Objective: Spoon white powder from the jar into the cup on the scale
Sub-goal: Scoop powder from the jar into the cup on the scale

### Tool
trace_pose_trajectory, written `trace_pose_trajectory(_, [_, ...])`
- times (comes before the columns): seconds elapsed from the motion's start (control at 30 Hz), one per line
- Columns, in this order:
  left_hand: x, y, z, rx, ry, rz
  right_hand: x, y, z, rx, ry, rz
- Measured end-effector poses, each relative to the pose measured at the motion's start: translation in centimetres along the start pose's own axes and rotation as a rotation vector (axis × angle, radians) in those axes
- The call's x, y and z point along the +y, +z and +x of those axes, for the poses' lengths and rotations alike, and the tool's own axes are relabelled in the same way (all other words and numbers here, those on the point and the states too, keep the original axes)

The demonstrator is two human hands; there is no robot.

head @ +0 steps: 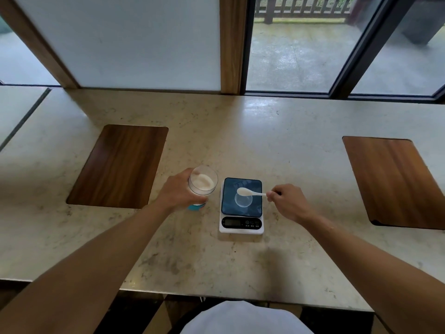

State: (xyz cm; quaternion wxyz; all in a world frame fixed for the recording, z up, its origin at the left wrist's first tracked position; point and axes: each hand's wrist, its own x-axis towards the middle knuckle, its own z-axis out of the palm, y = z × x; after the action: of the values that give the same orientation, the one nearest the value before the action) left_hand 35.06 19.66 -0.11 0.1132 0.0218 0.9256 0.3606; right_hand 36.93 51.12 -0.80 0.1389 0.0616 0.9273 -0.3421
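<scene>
The right hand (290, 203) pinches the end of a small white spoon (249, 192) between thumb and fingers. The spoon's handle runs almost flat, from the hand on the right toward the left, so the bowl end sticks out away from the grip. That bowl hangs just above the far rim of the clear cup (243, 200), and it looks full of white powder. The cup sits near the middle of the dark plate of the scale (241, 205), and the scale sits near the middle of the worktop (289, 131), toward its near edge. I think the next move is a small one: bring the bowl a bit nearer over the cup's middle and tip it, so nothing lands on the scale plate. The left hand (179, 190) is wrapped around the jar (201, 185), just left of the scale, holding it tilted with its open mouth toward the spoon. The jar has powder inside.
</scene>
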Motion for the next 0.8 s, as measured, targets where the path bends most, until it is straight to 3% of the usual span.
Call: trace_pose_trajectory(0.8, [-0.3,0.1,-0.3,-0.017,0.033,0.013,0.4,2.3,1.2,0.007,0.016,-0.165])
